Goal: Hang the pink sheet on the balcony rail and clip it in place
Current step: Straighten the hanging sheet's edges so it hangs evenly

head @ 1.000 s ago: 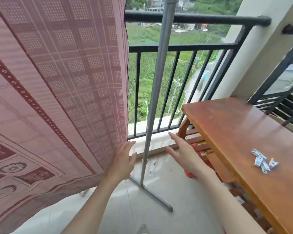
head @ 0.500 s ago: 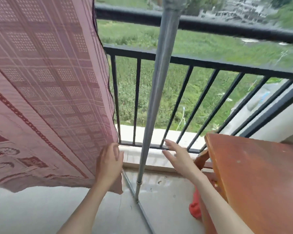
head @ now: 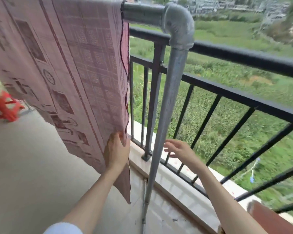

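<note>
Hanging over the grey galvanised pipe rail [head: 142, 13], the patterned pink sheet [head: 78, 65] drops lengthwise — left hand [head: 116, 151] pinches its edge, empty right hand [head: 179, 148] spread beside.

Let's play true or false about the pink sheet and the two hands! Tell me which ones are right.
1. The pink sheet hangs over the grey pipe. True.
2. The left hand is on the sheet's lower edge. True.
3. The right hand holds a clip. False: it is open and holds nothing.
4. A clip is already on the sheet at the top. False: no clip shows on it.
5. The black railing stands behind the pipe. True.
</note>
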`<control>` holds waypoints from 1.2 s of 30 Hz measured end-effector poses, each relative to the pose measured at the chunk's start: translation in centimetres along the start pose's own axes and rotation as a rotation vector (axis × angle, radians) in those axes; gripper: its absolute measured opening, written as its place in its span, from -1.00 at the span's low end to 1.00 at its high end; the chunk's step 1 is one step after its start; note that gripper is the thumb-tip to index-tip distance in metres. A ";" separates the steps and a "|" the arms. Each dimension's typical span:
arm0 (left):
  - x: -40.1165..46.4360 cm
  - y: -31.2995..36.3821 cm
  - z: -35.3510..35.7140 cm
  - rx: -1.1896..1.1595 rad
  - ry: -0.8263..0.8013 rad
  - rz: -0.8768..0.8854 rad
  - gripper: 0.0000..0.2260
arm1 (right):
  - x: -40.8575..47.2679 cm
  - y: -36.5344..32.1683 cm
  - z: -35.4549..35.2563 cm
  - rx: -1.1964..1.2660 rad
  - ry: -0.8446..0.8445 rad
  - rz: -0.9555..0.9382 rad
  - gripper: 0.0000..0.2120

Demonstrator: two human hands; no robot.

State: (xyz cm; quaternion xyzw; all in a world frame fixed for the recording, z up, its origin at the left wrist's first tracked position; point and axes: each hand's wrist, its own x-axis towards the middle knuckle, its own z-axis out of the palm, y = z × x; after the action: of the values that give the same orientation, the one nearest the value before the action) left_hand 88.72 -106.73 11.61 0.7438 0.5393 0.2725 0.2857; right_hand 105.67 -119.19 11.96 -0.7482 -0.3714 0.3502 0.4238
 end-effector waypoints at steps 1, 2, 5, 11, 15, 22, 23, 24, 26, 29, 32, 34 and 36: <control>0.3 -0.3 0.0 -0.018 0.002 0.008 -0.78 | 0.6 -0.3 0.1 0.051 -0.013 0.005 -0.79; 0.5 -0.7 0.0 -0.038 0.003 0.007 -0.80 | 1.1 -0.5 0.2 0.074 -0.026 0.002 -0.81; 0.5 -1.7 -0.4 -0.087 0.029 -0.046 -0.81 | 3.0 -1.3 0.9 0.068 -0.162 -0.011 -0.84; -0.2 -2.9 -1.4 0.002 0.164 -0.101 -0.86 | 9.6 -3.5 3.7 -0.057 -0.523 -0.113 -0.67; -1.2 -2.6 -1.1 -0.017 0.253 -0.171 -0.77 | 11.8 -5.0 6.6 -0.268 -0.559 -0.224 -0.55; -2.9 -1.6 0.3 0.054 0.364 -0.215 -0.82 | 14.7 -3.4 8.1 -0.439 -0.359 -0.436 -0.71; -3.3 -1.6 0.3 0.067 0.387 -0.221 -0.85 | 15.3 -2.7 7.9 -0.385 -0.345 -0.415 -0.73; -3.6 -1.6 0.3 0.076 0.418 -0.228 -0.87 | 15.9 -1.9 7.6 -0.357 -0.324 -0.418 -0.74; -4.1 -1.6 0.3 0.089 0.474 -0.238 -0.89 | 15.8 -1.3 6.3 -0.376 -0.297 -0.430 -0.68; -4.2 -1.7 0.5 0.094 0.488 -0.242 -0.89 | 13.5 -1.8 3.5 -0.346 -0.278 -0.412 -0.61; -4.2 -1.8 1.4 0.084 0.453 -0.266 -0.88 | 12.8 -1.4 1.4 -0.322 -0.244 -0.385 -0.70; -4.3 -1.8 2.4 0.043 0.433 -0.285 -0.86 | 12.7 -0.9 0.5 -0.294 -0.237 -0.405 -0.70; -4.4 -1.5 3.5 -0.004 0.413 -0.293 -0.81 | 12.1 -0.8 -0.1 -0.301 -0.245 -0.437 -0.70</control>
State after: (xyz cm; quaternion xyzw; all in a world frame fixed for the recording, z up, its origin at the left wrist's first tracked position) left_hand 89.01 -110.98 7.71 0.5857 0.6877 0.3754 0.2075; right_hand 111.37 -108.59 10.17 -0.6571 -0.6198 0.2793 0.3256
